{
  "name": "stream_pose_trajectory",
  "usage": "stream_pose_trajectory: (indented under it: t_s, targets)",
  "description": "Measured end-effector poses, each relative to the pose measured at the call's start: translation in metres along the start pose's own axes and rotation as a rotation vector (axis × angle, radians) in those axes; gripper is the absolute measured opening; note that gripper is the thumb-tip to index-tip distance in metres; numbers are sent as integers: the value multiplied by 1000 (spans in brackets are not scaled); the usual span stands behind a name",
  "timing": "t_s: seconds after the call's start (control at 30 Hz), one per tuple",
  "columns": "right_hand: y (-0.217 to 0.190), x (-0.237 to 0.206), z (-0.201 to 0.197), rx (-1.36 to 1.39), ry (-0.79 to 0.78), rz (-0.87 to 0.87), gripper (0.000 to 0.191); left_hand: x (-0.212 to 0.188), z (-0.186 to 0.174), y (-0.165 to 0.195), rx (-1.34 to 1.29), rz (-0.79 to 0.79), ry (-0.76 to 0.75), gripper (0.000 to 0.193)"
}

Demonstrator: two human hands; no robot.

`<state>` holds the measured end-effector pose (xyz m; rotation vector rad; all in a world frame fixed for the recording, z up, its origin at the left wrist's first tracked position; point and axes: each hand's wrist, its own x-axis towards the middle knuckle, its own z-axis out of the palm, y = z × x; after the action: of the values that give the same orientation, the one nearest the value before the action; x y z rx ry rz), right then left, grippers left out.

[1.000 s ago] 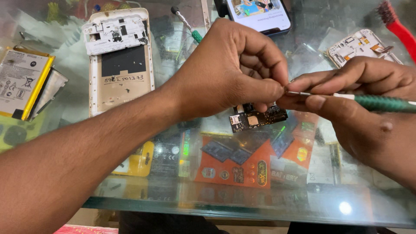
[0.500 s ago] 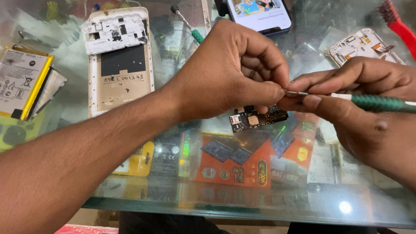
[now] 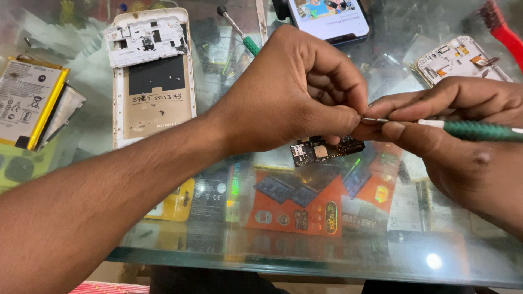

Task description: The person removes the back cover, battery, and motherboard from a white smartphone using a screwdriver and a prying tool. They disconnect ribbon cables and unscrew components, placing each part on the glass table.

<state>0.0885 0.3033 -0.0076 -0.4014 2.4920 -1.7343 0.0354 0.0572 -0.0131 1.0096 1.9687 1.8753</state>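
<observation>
My right hand [image 3: 463,158] holds a screwdriver with a green handle [image 3: 479,130], its thin metal shaft pointing left. My left hand [image 3: 294,92] reaches across and pinches the shaft's tip between thumb and fingers; whether a small part sits in the pinch is hidden. Just under both hands a small dark circuit board [image 3: 318,152] lies on the glass tabletop [image 3: 272,261], partly covered by my fingers.
An opened gold phone body [image 3: 152,76] lies at the back left, with a flat battery [image 3: 27,100] at the far left. A second green screwdriver [image 3: 239,32], a lit phone [image 3: 327,16], a white phone frame [image 3: 457,57] and a red brush [image 3: 504,30] lie behind. Orange packages [image 3: 294,201] show under the glass.
</observation>
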Motion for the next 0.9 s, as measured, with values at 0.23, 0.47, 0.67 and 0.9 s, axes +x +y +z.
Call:
stream_pose_trajectory:
  t_s: [0.23, 0.47, 0.67, 0.9]
  targets:
    - [5, 1, 0, 40, -14, -28, 7, -1, 0, -1, 21, 28, -3, 3]
    - [1, 0, 0, 19, -11, -12, 8, 0, 0, -1, 22, 3, -2, 3]
    - [4, 3, -1, -8, -19, -14, 7, 0, 1, 0, 43, -5, 7, 4]
    - [4, 2, 0, 6, -24, 10, 7, 0, 1, 1, 20, -14, 2, 3]
